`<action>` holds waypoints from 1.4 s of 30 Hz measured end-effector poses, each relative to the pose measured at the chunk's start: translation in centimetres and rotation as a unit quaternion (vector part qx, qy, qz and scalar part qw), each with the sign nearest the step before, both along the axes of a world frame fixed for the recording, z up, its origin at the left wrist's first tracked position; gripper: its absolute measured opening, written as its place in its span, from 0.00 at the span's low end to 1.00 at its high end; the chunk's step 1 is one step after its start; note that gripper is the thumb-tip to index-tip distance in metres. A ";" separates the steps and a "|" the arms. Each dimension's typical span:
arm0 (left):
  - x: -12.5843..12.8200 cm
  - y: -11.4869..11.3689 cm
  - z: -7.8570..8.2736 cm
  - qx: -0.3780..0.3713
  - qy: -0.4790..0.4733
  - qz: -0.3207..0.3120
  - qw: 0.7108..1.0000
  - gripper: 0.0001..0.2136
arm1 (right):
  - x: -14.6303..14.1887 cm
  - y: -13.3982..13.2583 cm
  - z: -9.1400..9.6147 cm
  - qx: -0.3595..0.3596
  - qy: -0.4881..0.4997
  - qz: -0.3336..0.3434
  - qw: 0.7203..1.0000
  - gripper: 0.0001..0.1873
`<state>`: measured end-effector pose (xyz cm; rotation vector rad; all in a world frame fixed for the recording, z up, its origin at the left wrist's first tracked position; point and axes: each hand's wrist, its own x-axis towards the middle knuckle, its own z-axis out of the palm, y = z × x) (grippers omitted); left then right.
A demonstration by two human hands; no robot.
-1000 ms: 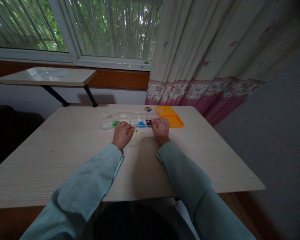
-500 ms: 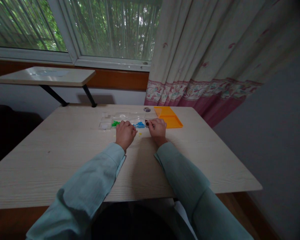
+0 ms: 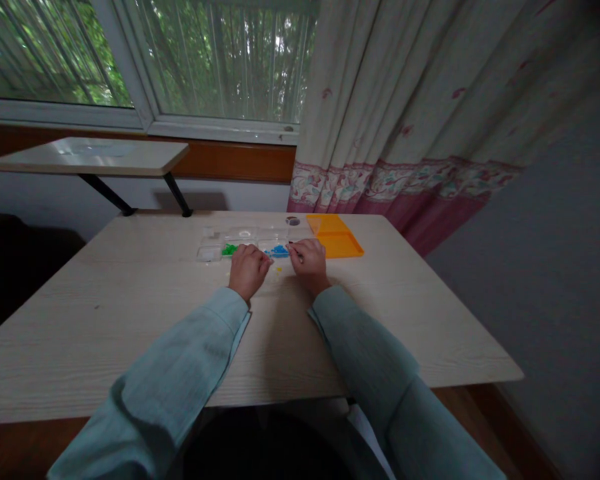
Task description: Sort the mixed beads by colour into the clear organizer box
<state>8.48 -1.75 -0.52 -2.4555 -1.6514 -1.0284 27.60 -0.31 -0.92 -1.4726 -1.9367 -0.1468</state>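
Observation:
My left hand is closed in a pinch in front of small clear plastic boxes; whatever its fingertips hold is too small to name. Small green pieces lie in a box just behind it. My right hand is also pinched closed, and what is between its fingers I cannot make out. Beside its fingertips, small blue pieces fill another clear box. A tiny yellow piece lies on the table between my hands. The dark contents of the box behind my right hand are mostly hidden.
An open orange case lies right of my right hand. Behind the boxes is a round dark object. A raised shelf on black legs stands at the table's back left, with a window and curtain behind.
My right hand has moved slightly left, toward the blue pieces, covering most of the dark-filled box. The left hand stays pinched in nearly the same place.

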 end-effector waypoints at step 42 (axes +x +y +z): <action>-2.7 -0.2 0.8 0.036 -0.193 0.004 0.980 0.12 | 2.1 1.0 -0.6 -0.001 0.046 -0.105 0.993 0.15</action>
